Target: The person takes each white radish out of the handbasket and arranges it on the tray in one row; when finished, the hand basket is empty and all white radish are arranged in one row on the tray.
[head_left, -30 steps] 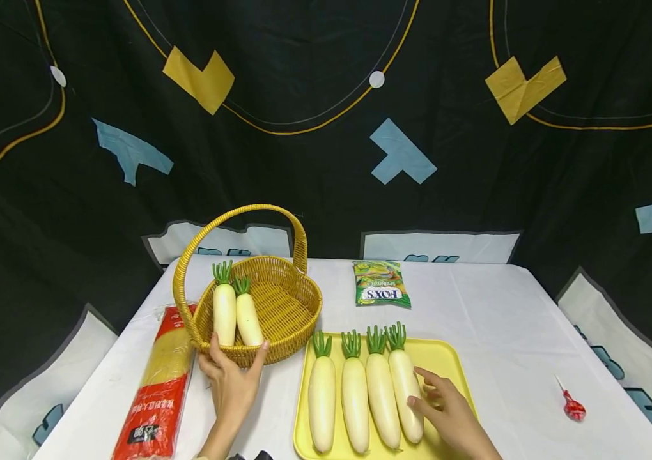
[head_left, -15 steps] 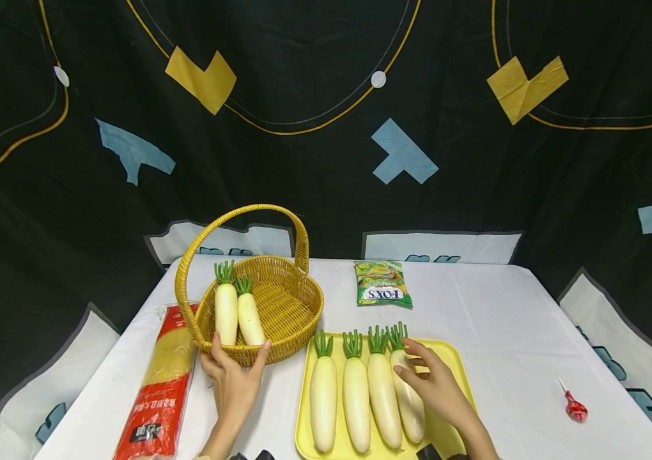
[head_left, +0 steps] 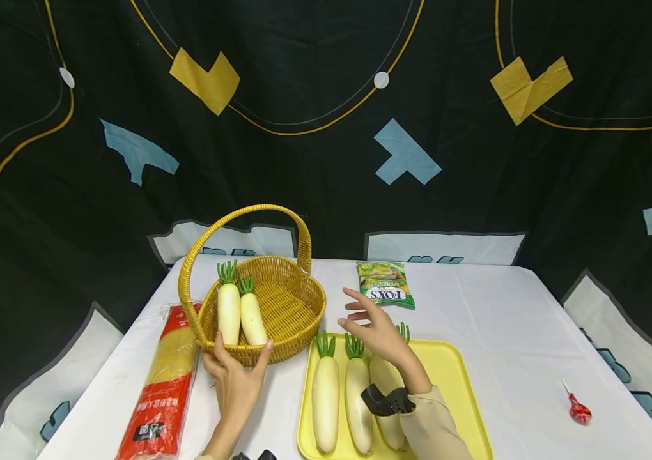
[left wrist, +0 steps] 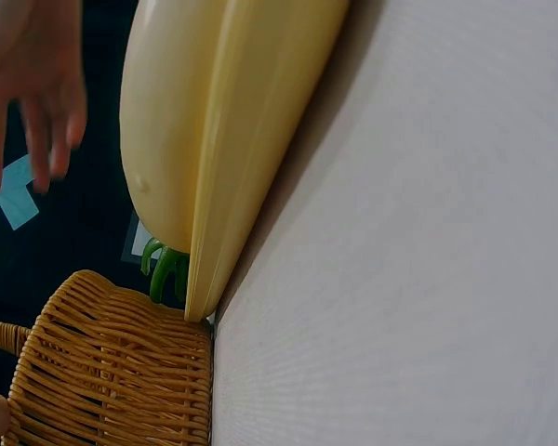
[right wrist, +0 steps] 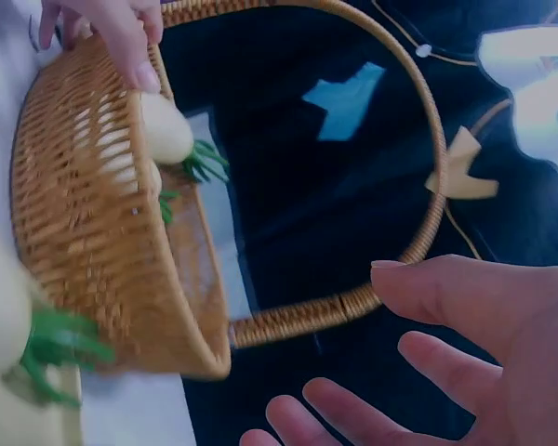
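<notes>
My left hand (head_left: 240, 386) grips the near rim of a yellow wicker basket (head_left: 280, 313) with an arched handle. Two white radishes with green tops lean inside it, a left radish (head_left: 228, 313) and a shorter right radish (head_left: 253, 319). In the right wrist view, the left hand (right wrist: 112, 37) curls its fingers over the rim beside them. My right hand (head_left: 380, 332) is raised above the far edge of a yellow tray (head_left: 458, 377), fingers spread, holding nothing. Several larger white radishes (head_left: 326, 402) lie side by side on that tray; the right forearm partly hides those at the right.
A long red-and-yellow packet (head_left: 159, 390) lies left of the basket. Behind the tray is a green FOX'S bag (head_left: 385, 284). A red lollipop (head_left: 579, 411) lies on the white table (head_left: 533, 338) at the right. A black curtain (head_left: 326, 191) hangs behind.
My right hand has left the rightmost radish on the tray, moving up and left toward the basket, with nothing in it. The left hand keeps its hold on the rim.
</notes>
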`<action>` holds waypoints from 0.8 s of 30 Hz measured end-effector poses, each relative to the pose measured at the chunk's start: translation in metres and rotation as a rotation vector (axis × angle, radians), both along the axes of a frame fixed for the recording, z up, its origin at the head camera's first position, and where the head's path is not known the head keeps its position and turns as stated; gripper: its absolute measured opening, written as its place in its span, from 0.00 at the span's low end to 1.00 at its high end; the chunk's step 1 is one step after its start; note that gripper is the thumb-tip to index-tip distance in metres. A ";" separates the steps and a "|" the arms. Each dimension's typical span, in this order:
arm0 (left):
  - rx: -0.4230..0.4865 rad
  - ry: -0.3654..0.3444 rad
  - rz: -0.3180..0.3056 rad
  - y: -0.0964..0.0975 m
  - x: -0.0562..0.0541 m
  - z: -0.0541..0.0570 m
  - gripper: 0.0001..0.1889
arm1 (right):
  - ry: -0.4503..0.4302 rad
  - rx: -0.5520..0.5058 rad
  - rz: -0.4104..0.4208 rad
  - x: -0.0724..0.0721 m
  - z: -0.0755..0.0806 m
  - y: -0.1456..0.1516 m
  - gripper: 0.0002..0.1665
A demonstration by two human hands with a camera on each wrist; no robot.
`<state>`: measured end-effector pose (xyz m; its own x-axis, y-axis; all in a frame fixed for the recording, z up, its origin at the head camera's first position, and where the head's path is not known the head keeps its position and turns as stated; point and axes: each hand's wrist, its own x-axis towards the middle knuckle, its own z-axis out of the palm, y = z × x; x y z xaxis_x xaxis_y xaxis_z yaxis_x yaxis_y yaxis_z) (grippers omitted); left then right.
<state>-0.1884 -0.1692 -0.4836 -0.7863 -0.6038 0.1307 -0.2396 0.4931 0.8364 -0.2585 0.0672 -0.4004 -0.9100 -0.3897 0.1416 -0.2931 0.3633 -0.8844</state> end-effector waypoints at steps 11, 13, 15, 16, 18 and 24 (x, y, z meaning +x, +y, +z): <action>-0.004 0.000 0.003 0.000 -0.001 0.000 0.57 | 0.001 0.080 0.170 -0.031 -0.002 -0.078 0.33; -0.003 0.001 0.004 0.000 -0.001 0.000 0.57 | -0.010 0.096 0.179 -0.033 -0.002 -0.088 0.33; -0.003 0.005 0.007 0.000 -0.001 -0.001 0.57 | -0.016 0.114 0.185 -0.035 -0.002 -0.098 0.34; -0.004 0.006 0.009 0.000 0.000 -0.001 0.57 | -0.015 0.133 0.186 -0.036 -0.002 -0.102 0.34; -0.009 0.013 0.015 0.000 0.000 -0.001 0.57 | -0.009 0.172 0.189 -0.037 -0.002 -0.110 0.34; -0.020 0.016 0.024 0.001 0.000 -0.002 0.56 | -0.012 0.241 0.194 -0.038 -0.006 -0.129 0.34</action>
<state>-0.1881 -0.1685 -0.4855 -0.7696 -0.6193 0.1557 -0.2377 0.5041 0.8303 -0.2961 -0.0618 -0.4066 -0.8166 -0.5771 0.0133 -0.3672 0.5015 -0.7834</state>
